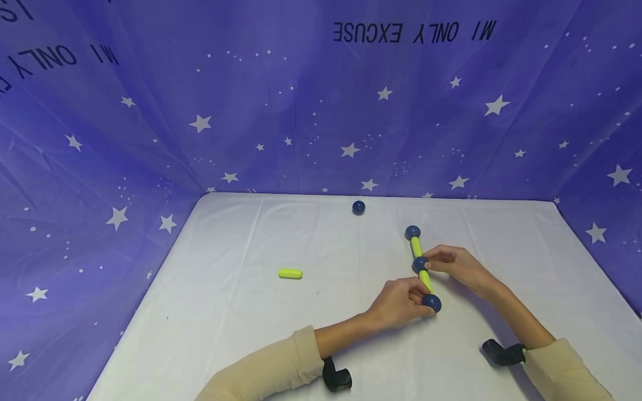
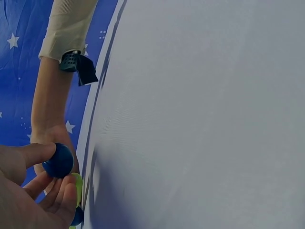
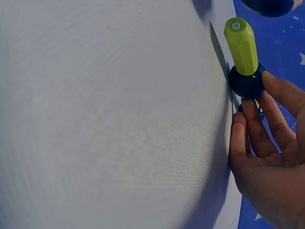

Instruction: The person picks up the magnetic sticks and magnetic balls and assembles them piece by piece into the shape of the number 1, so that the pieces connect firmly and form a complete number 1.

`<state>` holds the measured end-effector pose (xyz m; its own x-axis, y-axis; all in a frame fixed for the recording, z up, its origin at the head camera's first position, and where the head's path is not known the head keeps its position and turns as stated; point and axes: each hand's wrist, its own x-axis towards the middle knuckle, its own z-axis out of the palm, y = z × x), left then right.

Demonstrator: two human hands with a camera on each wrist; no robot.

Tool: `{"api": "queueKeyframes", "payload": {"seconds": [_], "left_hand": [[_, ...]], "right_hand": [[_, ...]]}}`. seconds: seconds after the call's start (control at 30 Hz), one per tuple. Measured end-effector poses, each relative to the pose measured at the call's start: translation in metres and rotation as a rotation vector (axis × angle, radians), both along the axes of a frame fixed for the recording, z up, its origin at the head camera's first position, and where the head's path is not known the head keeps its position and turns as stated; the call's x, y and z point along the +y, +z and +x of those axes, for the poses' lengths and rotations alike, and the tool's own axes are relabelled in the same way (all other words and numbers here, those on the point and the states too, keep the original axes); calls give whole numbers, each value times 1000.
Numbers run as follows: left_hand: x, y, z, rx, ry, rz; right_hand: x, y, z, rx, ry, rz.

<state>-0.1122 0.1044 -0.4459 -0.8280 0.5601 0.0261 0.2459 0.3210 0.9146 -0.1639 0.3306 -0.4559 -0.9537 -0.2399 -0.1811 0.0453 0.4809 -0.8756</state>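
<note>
My left hand [image 1: 396,305] pinches a dark blue ball [image 1: 432,303] between thumb and fingers. With its thumb and fingertips, my right hand [image 1: 462,269] grips another blue ball [image 3: 246,82], the middle one of a line. From that ball a yellow-green rod [image 3: 242,50] points towards the left hand; its end shows a small metal disc. In the right wrist view, a gap separates this end from the left hand's ball [image 3: 269,5]. On the far side, a second yellow-green rod [image 1: 416,247] runs to a far blue ball [image 1: 413,233].
A loose yellow-green rod [image 1: 290,274] lies on the white-covered table [image 1: 225,323], left of the hands. Near the back edge sits a single blue ball [image 1: 358,208]. Purple star-printed cloth [image 1: 301,128] hangs behind and at the sides. Black devices [image 1: 337,377] are at both wrists.
</note>
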Motion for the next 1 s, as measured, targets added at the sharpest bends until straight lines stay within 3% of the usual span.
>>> {"api": "queueKeyframes", "payload": {"seconds": [1.0], "left_hand": [[8, -14, -4, 48, 4, -61]], "right_hand": [[1, 0, 0, -3, 5, -4]]}}
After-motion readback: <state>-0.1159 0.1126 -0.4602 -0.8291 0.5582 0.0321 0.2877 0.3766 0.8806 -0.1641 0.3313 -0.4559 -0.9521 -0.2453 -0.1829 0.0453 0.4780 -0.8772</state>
